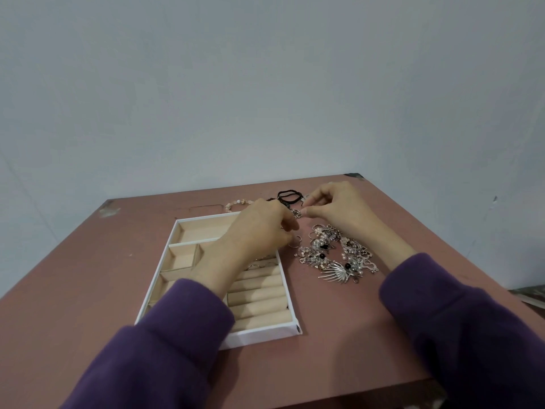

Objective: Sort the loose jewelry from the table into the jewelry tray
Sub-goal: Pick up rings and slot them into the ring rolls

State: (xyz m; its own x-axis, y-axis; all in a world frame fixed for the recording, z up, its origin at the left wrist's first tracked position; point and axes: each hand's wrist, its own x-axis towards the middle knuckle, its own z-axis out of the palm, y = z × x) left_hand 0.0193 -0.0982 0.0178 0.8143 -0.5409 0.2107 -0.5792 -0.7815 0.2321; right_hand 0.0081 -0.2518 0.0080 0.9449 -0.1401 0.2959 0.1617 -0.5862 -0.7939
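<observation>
Both hands meet above the worktop [339, 335], just beyond the jewelry tray [290, 302]: the right hand [333, 211] and left hand [259, 228] each pinch a small silver piece [295, 214] between them, probably untangling it. The loose jewelry pile [336, 255] lies right of the tray. No writing is legible.
</observation>
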